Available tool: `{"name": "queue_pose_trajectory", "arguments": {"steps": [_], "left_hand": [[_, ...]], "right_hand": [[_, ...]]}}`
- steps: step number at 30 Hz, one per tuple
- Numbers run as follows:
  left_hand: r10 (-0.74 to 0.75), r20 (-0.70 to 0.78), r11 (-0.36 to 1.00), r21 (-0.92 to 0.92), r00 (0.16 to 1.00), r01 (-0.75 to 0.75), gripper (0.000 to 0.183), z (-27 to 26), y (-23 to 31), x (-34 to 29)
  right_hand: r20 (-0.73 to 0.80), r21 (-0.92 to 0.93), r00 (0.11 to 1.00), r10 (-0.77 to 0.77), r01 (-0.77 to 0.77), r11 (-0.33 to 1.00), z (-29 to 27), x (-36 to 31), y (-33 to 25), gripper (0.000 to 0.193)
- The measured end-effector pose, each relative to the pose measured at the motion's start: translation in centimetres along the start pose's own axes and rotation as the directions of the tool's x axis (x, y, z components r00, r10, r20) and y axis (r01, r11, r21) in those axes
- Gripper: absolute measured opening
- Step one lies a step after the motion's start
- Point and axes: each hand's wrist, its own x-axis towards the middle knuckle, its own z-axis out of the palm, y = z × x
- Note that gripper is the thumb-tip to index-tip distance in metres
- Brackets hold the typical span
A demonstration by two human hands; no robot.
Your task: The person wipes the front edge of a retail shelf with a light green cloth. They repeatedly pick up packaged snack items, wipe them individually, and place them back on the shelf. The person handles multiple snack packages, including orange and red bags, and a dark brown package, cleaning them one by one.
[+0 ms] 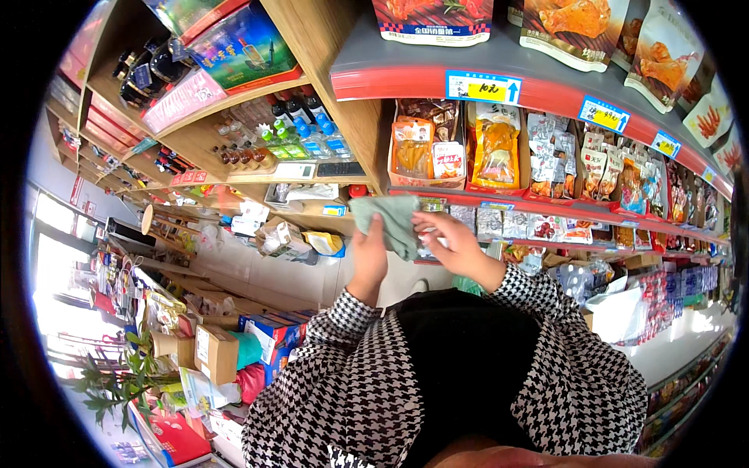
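A folded grey-green cloth (pixel 396 222) is held up in front of the shelves, with my left hand (pixel 370 261) gripping its left side, the thumb lying on top. Just at the cloth's right edge is my right hand (pixel 459 248), its fingers apart and partly bent. Whether its fingertips touch the cloth is hard to make out. Behind the cloth runs the red-edged shelf (pixel 499 204) with boxes of packaged snacks (pixel 425 148) on it.
Large snack pouches (pixel 576 27) stand on the upper shelf (pixel 390 74). A wooden shelf unit (pixel 324 47) on the left carries bottles (pixel 292 140) and gift boxes (pixel 250 51). Cartons (pixel 216 352) and a potted plant (pixel 117 382) are at lower left; an open box (pixel 282 238) is on the floor.
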Motion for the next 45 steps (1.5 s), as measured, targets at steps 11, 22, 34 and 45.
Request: {"name": "queue_pose_trajectory", "arguments": {"steps": [11,22,34,45], "left_hand": [[0.633,-0.254,0.763,0.044,0.731,-0.645,0.042,4.3,13.6,4.2],[0.789,0.438,-0.066,0.758,0.432,-0.649,0.068,12.3,12.0,7.1],[0.706,0.635,-0.164,0.579,0.315,-0.799,0.069,19.5,11.7,4.7],[0.618,0.758,-0.197,0.404,0.207,-0.894,0.072,26.8,11.6,1.1]], "right_hand": [[-0.404,0.220,0.915,-0.009,0.107,0.970,-2.8,-5.4,-0.9,0.023],[-0.538,0.181,0.842,0.039,0.070,0.981,-3.8,-8.9,-1.0,0.026],[-0.636,0.164,0.768,0.078,0.036,0.986,-3.9,-11.5,-1.4,0.027],[-0.682,0.148,0.722,0.113,-0.015,0.989,-4.5,-14.6,-2.2,0.024]]}}
